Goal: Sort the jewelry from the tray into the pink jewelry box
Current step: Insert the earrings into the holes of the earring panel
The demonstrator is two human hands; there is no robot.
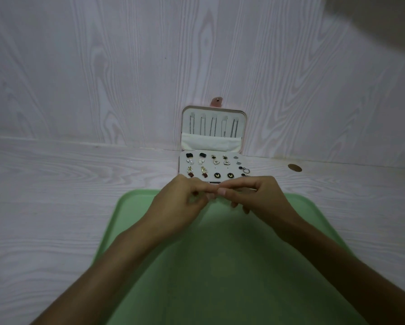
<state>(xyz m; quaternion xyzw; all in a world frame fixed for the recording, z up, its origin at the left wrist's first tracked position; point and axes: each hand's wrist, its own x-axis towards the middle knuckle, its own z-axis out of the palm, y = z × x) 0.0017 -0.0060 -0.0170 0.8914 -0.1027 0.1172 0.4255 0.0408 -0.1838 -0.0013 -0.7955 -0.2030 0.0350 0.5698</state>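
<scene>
The left hand (182,198) and right hand (250,195) meet fingertip to fingertip over the far edge of the green tray (220,254), fingers curled as if pinching something tiny — too small to make out, likely an earring and its back. Just beyond, the pink jewelry box (213,141) lies open on the tabletop (56,184), its earring panel (214,167) nearly full. Best to keep the piece low over the tray so a slip lands there, then seat the post squarely in a free hole — near the panel's front edge, perhaps.
</scene>
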